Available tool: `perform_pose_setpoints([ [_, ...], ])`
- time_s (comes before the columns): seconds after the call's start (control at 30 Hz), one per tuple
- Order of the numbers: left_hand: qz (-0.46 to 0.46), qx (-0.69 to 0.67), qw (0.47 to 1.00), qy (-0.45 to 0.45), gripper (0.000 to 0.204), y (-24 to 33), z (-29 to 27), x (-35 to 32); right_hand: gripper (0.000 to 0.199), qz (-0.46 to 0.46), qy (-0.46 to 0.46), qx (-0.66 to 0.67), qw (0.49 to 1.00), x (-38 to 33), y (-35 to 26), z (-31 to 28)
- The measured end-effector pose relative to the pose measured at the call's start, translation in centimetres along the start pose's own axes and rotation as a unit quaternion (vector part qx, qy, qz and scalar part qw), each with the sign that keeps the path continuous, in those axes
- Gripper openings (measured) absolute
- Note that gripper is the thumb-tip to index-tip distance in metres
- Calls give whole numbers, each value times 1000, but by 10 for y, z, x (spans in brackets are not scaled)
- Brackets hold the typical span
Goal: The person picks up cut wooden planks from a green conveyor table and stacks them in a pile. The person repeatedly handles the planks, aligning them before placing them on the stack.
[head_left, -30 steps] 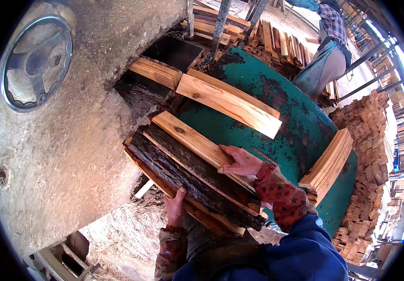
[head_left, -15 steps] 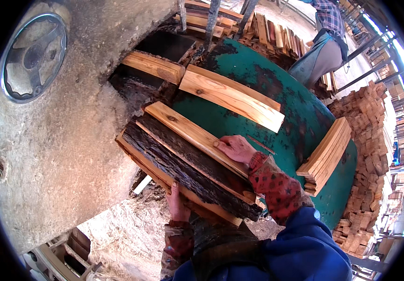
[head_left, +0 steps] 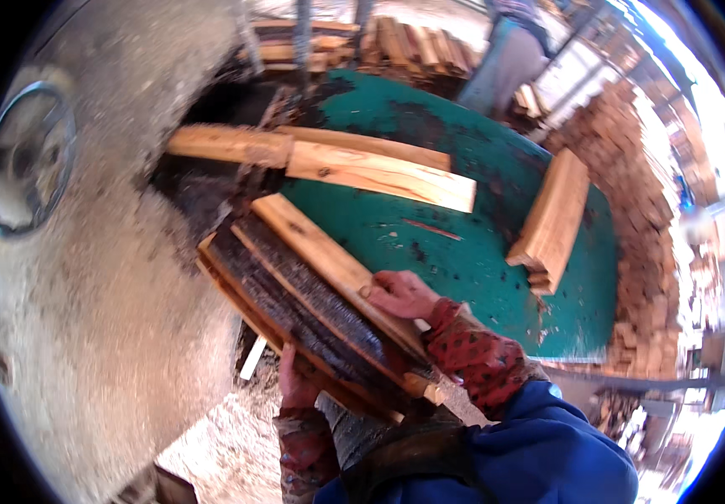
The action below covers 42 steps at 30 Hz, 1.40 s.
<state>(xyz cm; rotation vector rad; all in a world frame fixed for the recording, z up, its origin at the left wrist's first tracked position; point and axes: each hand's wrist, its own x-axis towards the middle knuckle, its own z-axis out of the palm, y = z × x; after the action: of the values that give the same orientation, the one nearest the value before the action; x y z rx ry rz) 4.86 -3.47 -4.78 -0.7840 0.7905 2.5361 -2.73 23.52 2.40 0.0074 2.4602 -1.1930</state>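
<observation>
I carry a bundle of rough wooden slabs [head_left: 304,290], some with dark bark, slanting from the dark opening at upper left down toward my body. My left hand [head_left: 295,382] grips the bundle from underneath at its near edge. My right hand [head_left: 400,294] lies on top, fingers curled over the pale top plank. The bundle's far end rests at the edge of the round green table [head_left: 463,252].
Two long pale planks [head_left: 362,164] lie across the table's far side. A short stack of boards [head_left: 551,218] sits at its right edge. A grey concrete wall [head_left: 102,336] with a round metal fitting [head_left: 26,160] fills the left. Stacked wood lines the right; a person [head_left: 509,50] stands beyond the table.
The view has shifted closer over the table and the bundle has swung slightly, its far end nearer the dark opening. Both hands keep their hold.
</observation>
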Motion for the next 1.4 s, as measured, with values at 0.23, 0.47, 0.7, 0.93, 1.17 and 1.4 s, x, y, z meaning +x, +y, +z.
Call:
perform_pose_setpoints([
  [0.23,-73,69,991,-83,51,17,-50,-3,81,77,56,118,988,-58,-4,54],
  [0.47,-155,143,974,-79,60,31,-39,-17,100,83,70,205,973,-97,7,93],
  [0.7,-167,245,953,-62,71,33,-59,-42,99,95,94,247,960,-143,-10,121],
  [0.93,-163,262,948,-78,75,6,-64,-79,93,58,212,241,945,-200,2,146],
  [1.17,-219,299,915,-159,83,-44,-62,-101,95,88,230,270,931,-298,19,133],
  [1.4,-313,323,858,-249,83,-157,-16,-181,100,105,355,346,862,-447,76,147],
])
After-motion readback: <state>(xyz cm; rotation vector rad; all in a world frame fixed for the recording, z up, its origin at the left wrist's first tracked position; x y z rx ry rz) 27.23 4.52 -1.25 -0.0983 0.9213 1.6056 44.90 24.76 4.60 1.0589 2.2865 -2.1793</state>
